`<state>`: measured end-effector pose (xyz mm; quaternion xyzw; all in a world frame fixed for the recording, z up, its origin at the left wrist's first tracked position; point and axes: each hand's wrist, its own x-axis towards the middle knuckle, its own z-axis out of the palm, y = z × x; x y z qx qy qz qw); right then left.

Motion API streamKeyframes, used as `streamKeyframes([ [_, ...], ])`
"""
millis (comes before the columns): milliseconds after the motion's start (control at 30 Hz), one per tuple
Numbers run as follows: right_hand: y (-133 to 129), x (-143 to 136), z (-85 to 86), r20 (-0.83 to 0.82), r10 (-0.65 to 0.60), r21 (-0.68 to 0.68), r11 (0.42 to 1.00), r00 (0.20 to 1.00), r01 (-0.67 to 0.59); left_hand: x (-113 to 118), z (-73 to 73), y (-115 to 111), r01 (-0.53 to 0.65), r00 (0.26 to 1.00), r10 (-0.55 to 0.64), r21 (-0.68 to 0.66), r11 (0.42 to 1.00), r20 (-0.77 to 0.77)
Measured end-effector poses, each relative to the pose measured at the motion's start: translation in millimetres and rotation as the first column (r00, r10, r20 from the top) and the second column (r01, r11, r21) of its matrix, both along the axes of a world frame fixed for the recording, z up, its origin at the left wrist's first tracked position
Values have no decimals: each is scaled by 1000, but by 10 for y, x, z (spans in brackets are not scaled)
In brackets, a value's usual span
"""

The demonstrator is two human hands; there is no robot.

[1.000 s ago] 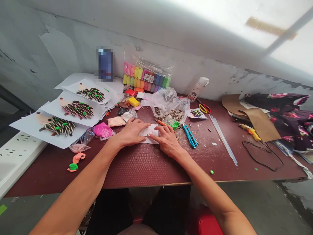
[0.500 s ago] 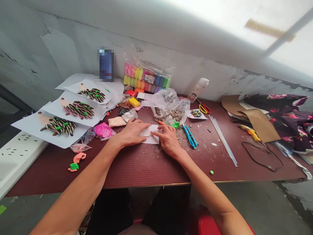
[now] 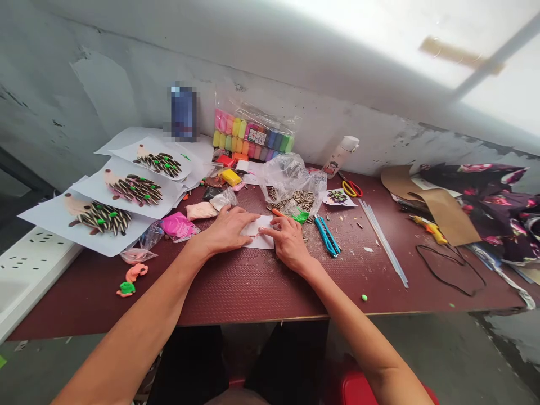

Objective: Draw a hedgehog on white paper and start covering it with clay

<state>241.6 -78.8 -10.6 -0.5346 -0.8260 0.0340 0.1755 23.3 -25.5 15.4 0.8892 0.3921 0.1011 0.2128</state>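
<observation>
A small white paper point(image 3: 262, 241) lies on the dark red table in front of me. My left hand point(image 3: 228, 229) rests over its left side, fingers spread and fingertips on the paper. From the right, my right hand point(image 3: 291, 239) touches the paper with an extended index finger; its other fingers are curled, and an orange stick end point(image 3: 277, 212) shows just behind them. Whether that hand holds it cannot be made out. Behind the hands, striped sunflower seeds point(image 3: 304, 199) lie by a clear plastic bag point(image 3: 282, 171) with green clay point(image 3: 301, 216) near them.
Hedgehog pictures made with seeds point(image 3: 133, 188) lie at left, beside pink clay point(image 3: 179, 226) and a power strip point(image 3: 31, 253). Right of my hands are a teal cutter point(image 3: 327, 236), scissors point(image 3: 351, 185), clear sticks point(image 3: 385, 244) and a yellow glue gun point(image 3: 431, 228). A bottle point(image 3: 341, 156) stands behind.
The view has shifted very slightly. My right index fingertip has moved a little to the left on the paper; my left hand stays in place.
</observation>
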Motion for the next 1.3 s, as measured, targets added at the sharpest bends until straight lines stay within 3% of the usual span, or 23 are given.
streamKeyframes([
  [100, 20, 34, -24, -139, -18, -6, 1000, 990, 18, -3, 9, -5, -2, 1000, 2, 1, 1000, -2],
  [167, 18, 43, -13, -148, -45, 27, 998, 988, 49, -5, 7, -6, 4, 1000, -4, 12, 1000, 4],
  [367, -32, -44, 43, 122, 27, 87, 995, 992, -38, 1, -20, -3, -2, 1000, 1, 26, 1000, 3],
  [500, -32, -86, 32, 190, -21, 77, 997, 982, 7, 6, -26, 2, -2, 1000, 2, 25, 1000, -5],
  [733, -44, -20, 53, 69, -96, 80, 993, 993, 90, -3, -12, 1, 2, 1000, -2, 15, 1000, 5],
  [1067, -69, -66, 39, 79, -59, 6, 998, 995, 59, 6, -6, -7, 0, 1000, 0, 19, 1000, -6],
  [1300, -33, -77, 86, 52, -103, -29, 994, 993, 105, -3, -3, -9, 8, 1000, -8, 26, 1000, 1],
])
